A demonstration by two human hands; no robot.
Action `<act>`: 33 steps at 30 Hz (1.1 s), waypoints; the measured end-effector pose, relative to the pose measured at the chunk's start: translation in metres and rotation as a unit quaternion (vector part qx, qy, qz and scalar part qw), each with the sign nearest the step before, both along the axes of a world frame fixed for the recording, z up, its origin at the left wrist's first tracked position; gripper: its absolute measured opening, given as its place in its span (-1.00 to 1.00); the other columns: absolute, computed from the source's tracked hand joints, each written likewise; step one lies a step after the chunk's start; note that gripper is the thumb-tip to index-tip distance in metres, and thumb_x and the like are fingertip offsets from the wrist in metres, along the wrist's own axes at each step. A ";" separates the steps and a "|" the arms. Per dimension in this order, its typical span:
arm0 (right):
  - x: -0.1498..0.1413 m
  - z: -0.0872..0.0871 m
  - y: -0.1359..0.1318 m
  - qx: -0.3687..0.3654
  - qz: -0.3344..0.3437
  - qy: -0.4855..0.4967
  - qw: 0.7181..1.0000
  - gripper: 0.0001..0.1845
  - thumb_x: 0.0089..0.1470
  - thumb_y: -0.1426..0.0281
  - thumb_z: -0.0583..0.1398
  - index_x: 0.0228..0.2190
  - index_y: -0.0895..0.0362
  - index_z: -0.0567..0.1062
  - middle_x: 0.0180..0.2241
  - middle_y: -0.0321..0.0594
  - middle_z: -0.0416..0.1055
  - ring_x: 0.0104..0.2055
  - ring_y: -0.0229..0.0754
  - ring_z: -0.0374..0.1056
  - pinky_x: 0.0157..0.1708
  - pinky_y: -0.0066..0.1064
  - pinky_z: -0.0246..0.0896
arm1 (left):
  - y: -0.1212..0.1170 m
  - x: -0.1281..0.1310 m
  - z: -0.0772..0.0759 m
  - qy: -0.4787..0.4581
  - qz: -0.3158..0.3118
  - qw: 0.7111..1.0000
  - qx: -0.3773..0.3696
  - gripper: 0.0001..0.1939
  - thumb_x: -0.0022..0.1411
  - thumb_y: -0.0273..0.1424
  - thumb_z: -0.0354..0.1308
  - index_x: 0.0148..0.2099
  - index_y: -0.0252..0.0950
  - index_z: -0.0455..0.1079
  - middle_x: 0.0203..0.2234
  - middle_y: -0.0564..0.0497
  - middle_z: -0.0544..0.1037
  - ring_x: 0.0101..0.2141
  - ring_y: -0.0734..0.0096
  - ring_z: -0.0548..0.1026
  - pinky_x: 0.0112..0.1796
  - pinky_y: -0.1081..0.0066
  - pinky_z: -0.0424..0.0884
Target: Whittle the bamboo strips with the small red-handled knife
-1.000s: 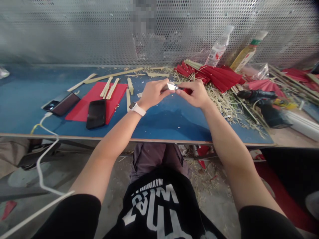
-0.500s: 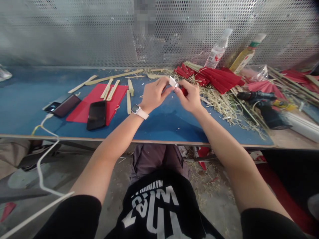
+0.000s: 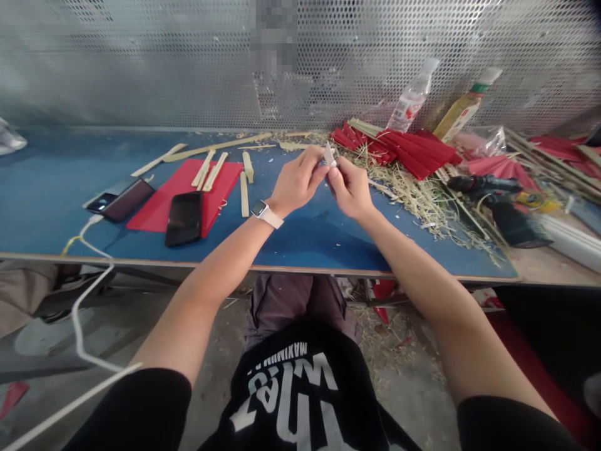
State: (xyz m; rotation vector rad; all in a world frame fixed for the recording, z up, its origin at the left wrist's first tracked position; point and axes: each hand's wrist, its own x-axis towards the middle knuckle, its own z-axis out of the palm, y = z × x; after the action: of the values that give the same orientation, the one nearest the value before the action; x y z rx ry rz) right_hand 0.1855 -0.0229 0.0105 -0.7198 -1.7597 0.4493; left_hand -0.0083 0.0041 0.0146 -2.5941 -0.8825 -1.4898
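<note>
My left hand (image 3: 297, 182), with a white watch on the wrist, and my right hand (image 3: 348, 186) meet above the blue tabletop (image 3: 310, 232). Both pinch a small knife whose pale blade (image 3: 328, 154) sticks up between the fingertips. The fingers of both hands are closed around it, and its handle is hidden inside my right hand. Just behind the hands lies a heap of pale shavings (image 3: 413, 188).
Left of the hands a red mat (image 3: 181, 191) carries bamboo strips (image 3: 210, 169) and a black phone (image 3: 183, 217); a second phone (image 3: 119, 199) lies on a white cable (image 3: 82, 294). Folded red fans (image 3: 408, 147), two bottles (image 3: 413, 97) and a black drill (image 3: 502, 203) crowd the right.
Both hands have shifted slightly left and closer together. The blade has turned from lying sideways to pointing upward, and the red handle has gone out of sight in my right hand.
</note>
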 end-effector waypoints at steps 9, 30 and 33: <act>-0.010 0.000 -0.006 -0.123 0.105 0.069 0.984 -0.24 0.39 -0.50 0.13 -0.18 -0.07 0.50 -0.49 -0.30 0.23 -0.47 -0.07 0.32 -0.50 -0.21 0.30 | -0.004 0.005 0.000 -0.009 -0.047 0.998 -0.032 -0.29 0.73 0.21 -0.33 0.25 -0.13 0.47 -0.06 -0.20 0.68 -0.01 0.05 0.73 0.06 0.05 0.65; -0.006 -0.003 0.010 -0.168 0.166 0.073 0.969 -0.21 0.31 -0.54 0.20 -0.12 -0.08 0.47 -0.45 -0.35 0.31 -0.52 -0.16 0.29 -0.58 -0.28 0.27 | 0.001 0.014 -0.008 -0.073 -0.030 0.994 -0.072 -0.30 0.68 0.29 -0.32 0.13 -0.07 0.45 -0.38 -0.02 0.51 -0.37 0.19 0.61 -0.25 0.14 0.54; -0.004 -0.006 0.011 -0.189 0.183 0.081 0.961 -0.23 0.31 -0.53 0.22 -0.11 -0.08 0.44 -0.49 -0.40 0.26 -0.57 -0.21 0.22 -0.63 -0.31 0.18 | 0.001 0.013 -0.009 -0.079 -0.031 0.994 -0.074 -0.35 0.71 0.26 -0.24 0.08 -0.10 0.45 -0.32 -0.07 0.59 -0.29 0.15 0.67 -0.18 0.13 0.58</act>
State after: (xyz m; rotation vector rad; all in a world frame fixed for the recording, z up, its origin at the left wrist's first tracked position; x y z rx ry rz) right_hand 0.1818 -0.0115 0.0049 -0.5970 -1.6693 1.0882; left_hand 0.0047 0.0053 0.0061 -2.6580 -0.9717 -1.7309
